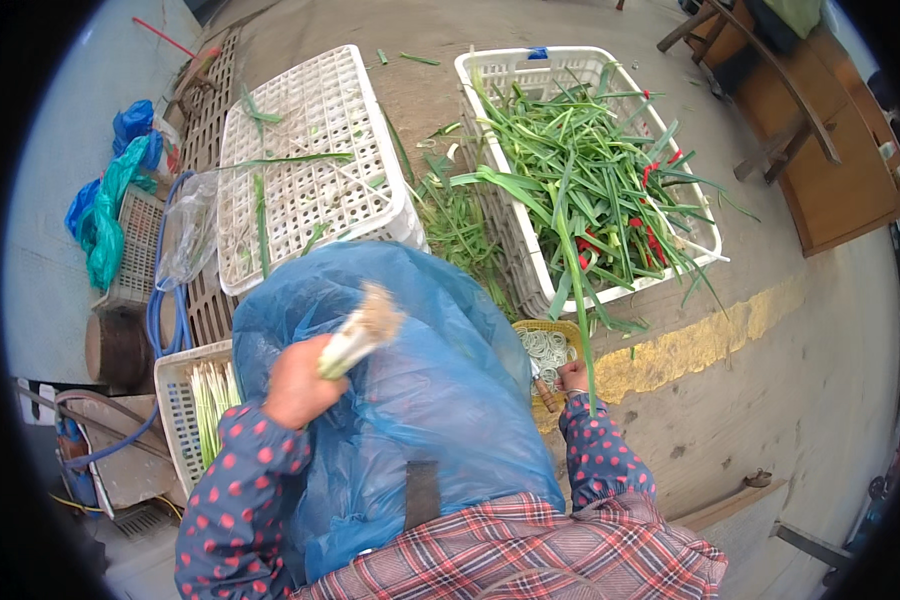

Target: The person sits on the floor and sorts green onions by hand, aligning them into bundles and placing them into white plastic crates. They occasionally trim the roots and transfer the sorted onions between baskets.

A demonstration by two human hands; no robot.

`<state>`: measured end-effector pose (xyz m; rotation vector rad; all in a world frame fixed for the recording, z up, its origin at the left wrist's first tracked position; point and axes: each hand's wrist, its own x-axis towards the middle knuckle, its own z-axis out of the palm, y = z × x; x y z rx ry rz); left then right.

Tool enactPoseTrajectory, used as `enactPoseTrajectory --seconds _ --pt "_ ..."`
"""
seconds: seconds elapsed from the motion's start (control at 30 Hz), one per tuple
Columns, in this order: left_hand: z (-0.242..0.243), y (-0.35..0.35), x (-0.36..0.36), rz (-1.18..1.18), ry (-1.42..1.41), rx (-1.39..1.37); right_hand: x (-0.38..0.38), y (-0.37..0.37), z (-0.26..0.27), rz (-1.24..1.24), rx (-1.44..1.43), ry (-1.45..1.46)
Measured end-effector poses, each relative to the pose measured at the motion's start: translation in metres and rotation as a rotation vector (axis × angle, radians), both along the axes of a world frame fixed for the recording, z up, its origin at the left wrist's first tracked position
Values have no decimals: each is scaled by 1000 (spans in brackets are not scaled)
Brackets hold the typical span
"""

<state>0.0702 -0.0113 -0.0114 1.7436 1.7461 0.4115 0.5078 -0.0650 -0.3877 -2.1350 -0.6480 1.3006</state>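
Observation:
My left hand (304,382) is closed around a bunch of pale vegetable stalks (349,345) over my lap, their blurred, fibrous root ends tilted up and to the right. A blue plastic sheet (450,382) covers my legs under it. On the right, my right hand (572,376) is at the edge of a small yellow basket (570,330) of whitish rubber bands (547,349). Its fingers are bent and partly hidden, so I cannot tell whether they grip a band. Beside it, a knife with a wooden handle (546,395) leans on the basket's near side.
A white crate (487,142) of cut green leaves (577,180) stands ahead right; one long leaf hangs near my right wrist. Ahead left is an upturned white crate (307,127). Bundled stalks (208,405) fill a crate (178,420) at my left. A wooden bench (780,82) stands far right.

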Motion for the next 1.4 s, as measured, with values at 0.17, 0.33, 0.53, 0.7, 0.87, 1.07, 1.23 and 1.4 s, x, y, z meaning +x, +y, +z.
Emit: enactPoseTrajectory --seconds 0.17,0.33,0.53,0.7,0.87,1.07,1.23,1.4 --pt "7 21 2 -16 -70 -283 -22 3 72 -477 99 959" --pt "7 22 -10 93 -342 -417 -109 25 213 -159 343 1338" --pt "46 34 -18 112 -600 -466 -179 82 305 399 362 1083" --pt "71 29 -41 38 -847 -406 -248 120 359 906 313 1002" --pt "75 27 -63 12 -1027 -285 -302 132 385 1134 373 978" --pt "80 26 -76 19 -1069 -263 -309 123 375 1024 382 1246" --pt "60 36 -73 60 -1047 -300 -312 126 365 995 373 1235" --pt "64 27 -78 103 -1024 -218 -321 114 368 1048 339 1254"
